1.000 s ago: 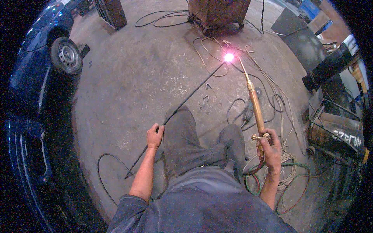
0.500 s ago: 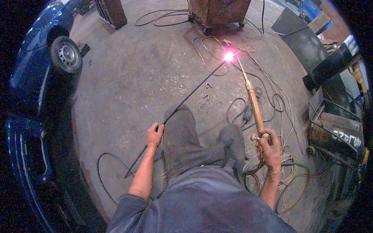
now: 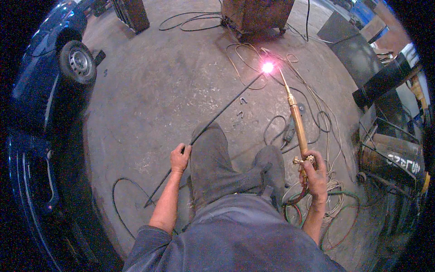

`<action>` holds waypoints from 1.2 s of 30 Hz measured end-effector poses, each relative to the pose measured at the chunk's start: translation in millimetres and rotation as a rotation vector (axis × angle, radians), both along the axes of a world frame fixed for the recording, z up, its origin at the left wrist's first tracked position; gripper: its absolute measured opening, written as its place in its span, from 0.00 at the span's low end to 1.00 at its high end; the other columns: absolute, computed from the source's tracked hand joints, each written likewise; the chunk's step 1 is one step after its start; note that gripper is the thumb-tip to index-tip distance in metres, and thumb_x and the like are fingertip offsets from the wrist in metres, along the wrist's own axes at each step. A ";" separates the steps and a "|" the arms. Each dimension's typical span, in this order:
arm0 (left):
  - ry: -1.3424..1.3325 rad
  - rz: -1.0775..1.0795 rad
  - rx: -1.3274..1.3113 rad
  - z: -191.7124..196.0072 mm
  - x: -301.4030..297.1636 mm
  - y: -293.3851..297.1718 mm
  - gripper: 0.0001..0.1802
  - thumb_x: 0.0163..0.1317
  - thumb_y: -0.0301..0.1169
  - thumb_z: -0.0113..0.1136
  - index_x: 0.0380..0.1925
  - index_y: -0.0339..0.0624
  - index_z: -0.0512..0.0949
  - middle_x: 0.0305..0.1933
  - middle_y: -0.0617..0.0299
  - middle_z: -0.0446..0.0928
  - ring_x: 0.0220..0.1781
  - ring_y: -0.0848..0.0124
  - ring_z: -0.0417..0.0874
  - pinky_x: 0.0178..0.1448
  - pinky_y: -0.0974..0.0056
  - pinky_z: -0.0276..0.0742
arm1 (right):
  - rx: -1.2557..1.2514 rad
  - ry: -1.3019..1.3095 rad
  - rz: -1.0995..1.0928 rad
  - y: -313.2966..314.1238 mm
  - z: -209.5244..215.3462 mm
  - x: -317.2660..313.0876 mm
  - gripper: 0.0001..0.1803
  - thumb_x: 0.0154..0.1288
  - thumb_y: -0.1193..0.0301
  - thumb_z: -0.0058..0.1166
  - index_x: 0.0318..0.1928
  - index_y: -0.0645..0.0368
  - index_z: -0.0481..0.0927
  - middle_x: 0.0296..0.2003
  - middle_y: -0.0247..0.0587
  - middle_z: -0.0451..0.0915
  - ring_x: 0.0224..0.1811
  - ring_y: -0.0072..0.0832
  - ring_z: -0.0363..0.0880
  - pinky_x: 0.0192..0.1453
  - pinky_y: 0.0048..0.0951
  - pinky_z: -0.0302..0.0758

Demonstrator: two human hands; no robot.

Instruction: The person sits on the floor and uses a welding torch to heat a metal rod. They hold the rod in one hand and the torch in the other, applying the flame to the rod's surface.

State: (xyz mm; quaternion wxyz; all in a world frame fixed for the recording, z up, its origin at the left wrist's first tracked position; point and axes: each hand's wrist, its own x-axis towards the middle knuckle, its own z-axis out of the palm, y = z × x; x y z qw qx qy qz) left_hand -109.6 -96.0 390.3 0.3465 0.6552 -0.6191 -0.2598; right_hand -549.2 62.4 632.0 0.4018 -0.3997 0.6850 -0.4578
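Observation:
My left hand (image 3: 180, 158) is closed around a long dark metal rod (image 3: 229, 107), which slants up across my left knee. The rod's far end meets a bright pinkish-white glow (image 3: 268, 67) that hides its tip. In my right hand (image 3: 315, 171) is a brass gas torch (image 3: 297, 122) with valve knobs (image 3: 302, 160) by my fingers. The torch's thin nozzle points at the glow from the right. Red and green hoses (image 3: 297, 211) run down from the torch handle.
Two small bent hooks (image 3: 243, 100) lie on the concrete floor. An angle grinder (image 3: 289, 134) and tangled cables sit beyond my right knee. A rusty metal cabinet (image 3: 257, 18) stands ahead, a blue car (image 3: 34, 90) at left, a cylindrical tank (image 3: 392, 158) and metal pieces at right.
The torch nozzle tip has shifted very slightly at the glow. Both hands keep their grips and places; the view has moved a little.

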 end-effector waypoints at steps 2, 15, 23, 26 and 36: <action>-0.013 -0.001 -0.005 1.7 -0.3 0.5 0.20 0.66 0.45 0.64 0.31 0.37 0.77 0.28 0.44 0.75 0.29 0.46 0.77 0.37 0.52 0.74 | -0.018 -0.014 -0.008 0.0 -4.1 -0.3 0.17 0.74 0.60 0.59 0.56 0.50 0.75 0.28 0.33 0.78 0.19 0.17 0.74 0.19 0.21 0.68; 0.005 -0.008 0.004 -1.8 0.8 0.6 0.21 0.66 0.45 0.64 0.30 0.36 0.75 0.27 0.43 0.73 0.28 0.46 0.72 0.36 0.52 0.72 | -0.008 0.002 0.002 -0.8 -1.8 -1.8 0.15 0.72 0.64 0.58 0.55 0.51 0.75 0.28 0.33 0.78 0.19 0.17 0.74 0.19 0.21 0.68; 0.019 -0.007 -0.004 4.8 -1.5 0.3 0.22 0.66 0.47 0.64 0.29 0.36 0.75 0.26 0.43 0.72 0.26 0.48 0.70 0.35 0.52 0.72 | 0.022 -0.012 0.001 -0.6 0.7 -0.5 0.14 0.73 0.65 0.58 0.55 0.51 0.75 0.28 0.33 0.79 0.18 0.17 0.73 0.19 0.21 0.69; -0.020 -0.006 0.010 7.3 -1.1 -0.1 0.22 0.66 0.47 0.64 0.29 0.36 0.75 0.26 0.44 0.72 0.26 0.49 0.71 0.35 0.53 0.72 | 0.034 -0.055 0.014 0.3 1.3 -1.8 0.15 0.72 0.68 0.58 0.57 0.51 0.76 0.29 0.32 0.78 0.21 0.17 0.72 0.22 0.22 0.68; -0.026 0.002 0.029 11.5 -1.6 1.9 0.21 0.66 0.47 0.64 0.32 0.38 0.79 0.29 0.44 0.76 0.29 0.47 0.76 0.38 0.54 0.75 | -0.013 -0.064 0.011 0.6 -1.9 -0.6 0.18 0.72 0.58 0.62 0.55 0.50 0.75 0.28 0.32 0.79 0.19 0.16 0.74 0.19 0.20 0.68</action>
